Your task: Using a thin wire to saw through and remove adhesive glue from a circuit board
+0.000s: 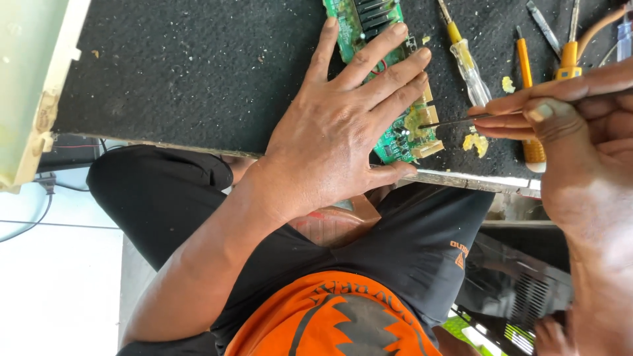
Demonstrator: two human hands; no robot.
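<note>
A green circuit board [395, 142] lies on a black foam mat [198, 72] near the bench's front edge. My left hand [343, 125] lies flat on the board with fingers spread, pressing it down. My right hand [573, 132] pinches a thin metal probe [455, 120] whose tip touches the board near a patch of yellowish residue [415, 122]. Most of the board is hidden under my left hand.
Screwdrivers lie on the mat: a clear-handled one [469, 66] and orange-handled ones [527, 99]. Yellow crumbs [476, 143] sit by the board. A pale casing [30, 86] stands at the left. My lap in black shorts [409, 244] is below the bench edge.
</note>
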